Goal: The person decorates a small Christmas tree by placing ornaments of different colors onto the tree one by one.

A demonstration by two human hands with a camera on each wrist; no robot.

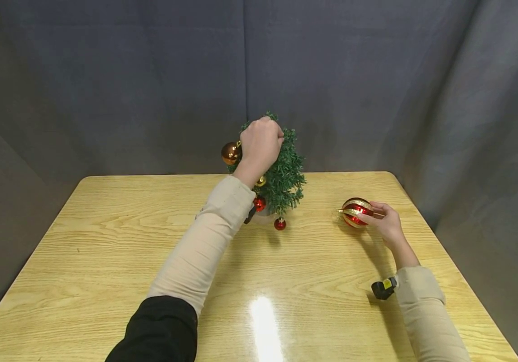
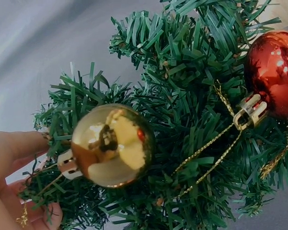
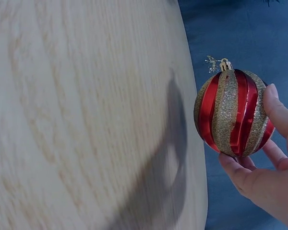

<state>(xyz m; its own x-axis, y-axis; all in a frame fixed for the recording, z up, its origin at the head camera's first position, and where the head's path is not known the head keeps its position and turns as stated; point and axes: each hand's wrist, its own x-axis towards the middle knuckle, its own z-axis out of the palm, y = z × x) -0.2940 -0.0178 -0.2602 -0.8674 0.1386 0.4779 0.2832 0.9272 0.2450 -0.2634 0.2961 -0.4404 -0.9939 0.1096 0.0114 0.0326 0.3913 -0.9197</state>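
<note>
A small artificial Christmas tree (image 1: 288,168) stands at the far middle of the table, hung with several ornaments. At its top, my left hand (image 1: 261,143) pinches a green branch tip, its fingers curled. In the left wrist view, a shiny gold ball (image 2: 113,146) hangs right beside those fingers, and a red ball (image 2: 273,72) hangs farther right on a gold cord. My right hand (image 1: 387,223) grips a large red-and-gold striped Christmas ball (image 3: 233,112) between thumb and fingers, over the right part of the table. The ball's gold cap and loop point away from the palm.
A brown ball (image 1: 230,153) hangs at the tree's left side, and a small red ball (image 1: 280,223) hangs low at its front. The wooden table (image 1: 127,241) ends at grey curtains (image 1: 173,90) behind and beside it. A small black camera (image 1: 383,288) sits by the right wrist.
</note>
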